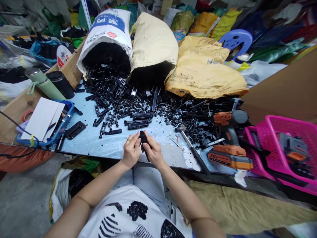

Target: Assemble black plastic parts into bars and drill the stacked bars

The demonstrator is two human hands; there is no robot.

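My left hand (130,150) and my right hand (154,152) meet at the near edge of the pale blue table (99,140). Both are closed on one small black plastic part (143,139), which they pinch between the fingertips. A ring shows on my left hand. Just beyond the hands lie several long black plastic pieces (138,123) and a wide heap of small black parts (153,102) with metal pins mixed in.
Two open sacks (109,36) spill black parts at the back, beside yellow sacks (203,66). An orange cordless drill (229,138) and a hammer (190,145) lie to the right. A pink basket (284,132) stands far right. Left: blue tray (63,124), green flask (42,82).
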